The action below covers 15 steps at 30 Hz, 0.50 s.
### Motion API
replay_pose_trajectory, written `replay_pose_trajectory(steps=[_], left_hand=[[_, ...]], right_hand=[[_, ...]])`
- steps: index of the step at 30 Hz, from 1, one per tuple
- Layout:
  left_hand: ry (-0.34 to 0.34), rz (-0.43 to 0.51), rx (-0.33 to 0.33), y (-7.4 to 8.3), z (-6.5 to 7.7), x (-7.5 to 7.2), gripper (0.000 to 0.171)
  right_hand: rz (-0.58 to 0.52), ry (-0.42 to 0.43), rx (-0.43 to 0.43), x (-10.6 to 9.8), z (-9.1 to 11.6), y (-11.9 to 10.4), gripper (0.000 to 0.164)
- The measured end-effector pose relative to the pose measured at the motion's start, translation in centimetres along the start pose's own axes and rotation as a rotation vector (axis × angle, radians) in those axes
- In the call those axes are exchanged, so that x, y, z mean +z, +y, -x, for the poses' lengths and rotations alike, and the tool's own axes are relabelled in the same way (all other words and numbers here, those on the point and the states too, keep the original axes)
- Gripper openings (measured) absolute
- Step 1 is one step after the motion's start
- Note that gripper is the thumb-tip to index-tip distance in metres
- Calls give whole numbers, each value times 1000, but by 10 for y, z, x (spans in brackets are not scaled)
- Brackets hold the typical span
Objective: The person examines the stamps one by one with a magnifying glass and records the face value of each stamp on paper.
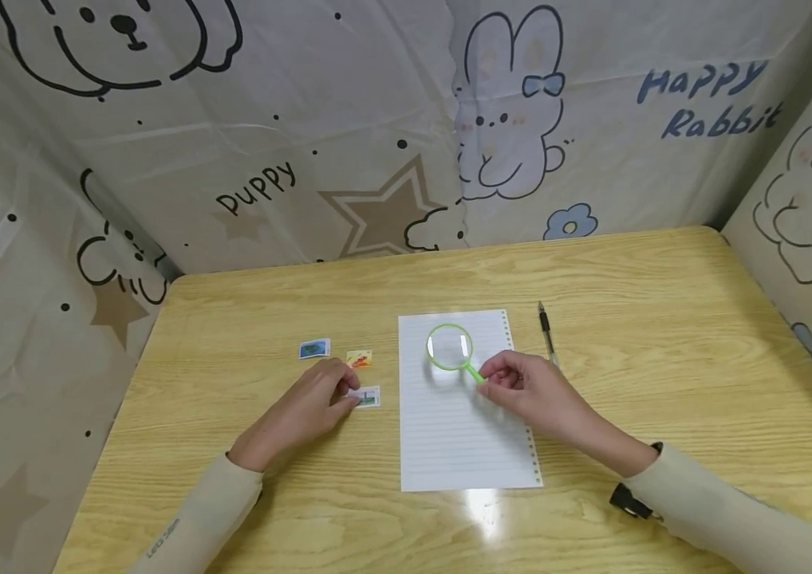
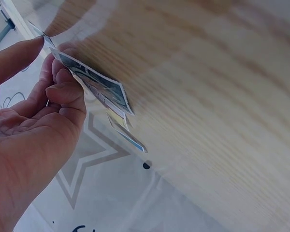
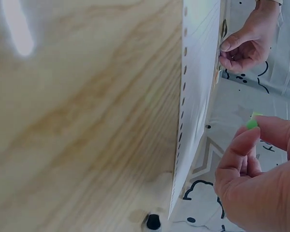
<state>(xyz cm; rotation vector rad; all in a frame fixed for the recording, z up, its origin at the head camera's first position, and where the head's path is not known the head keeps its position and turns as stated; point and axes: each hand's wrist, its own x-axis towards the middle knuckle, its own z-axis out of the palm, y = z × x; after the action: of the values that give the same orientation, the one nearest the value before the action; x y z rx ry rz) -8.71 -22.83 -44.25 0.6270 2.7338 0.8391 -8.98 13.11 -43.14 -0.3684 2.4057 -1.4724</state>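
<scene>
My right hand [image 1: 531,391] pinches the green handle of a magnifying glass [image 1: 476,372] between thumb and fingers. Its round, green-rimmed lens is held over the upper part of a lined sheet of paper [image 1: 456,446]. In the right wrist view only the green handle end [image 3: 252,124] shows at the fingertips. To the left of the paper, my left hand [image 1: 309,406] has curled fingers, with thumb and forefinger pinching the left edge of a postage stamp [image 1: 370,396]. Its jagged edge shows in the left wrist view. Just beyond are a yellow-and-red stamp [image 1: 359,359] and a blue stamp [image 1: 314,348].
A black-tipped pen [image 1: 545,323] lies right of the paper, its lower end behind my right hand. The wooden table [image 1: 234,319] ends at the back and sides against a printed cloth [image 1: 377,104] with cartoon animals and stars.
</scene>
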Motion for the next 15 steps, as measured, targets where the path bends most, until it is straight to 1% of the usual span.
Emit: replay_pose_trajectory(steps=[8,15], left_hand=[[7,0,5,-2,1,2,10],[12,-8,7,-1,1,2,10]], right_hand=[[11,54,64,-9,6,3,18],[36,92,87,-19,11,8,21]])
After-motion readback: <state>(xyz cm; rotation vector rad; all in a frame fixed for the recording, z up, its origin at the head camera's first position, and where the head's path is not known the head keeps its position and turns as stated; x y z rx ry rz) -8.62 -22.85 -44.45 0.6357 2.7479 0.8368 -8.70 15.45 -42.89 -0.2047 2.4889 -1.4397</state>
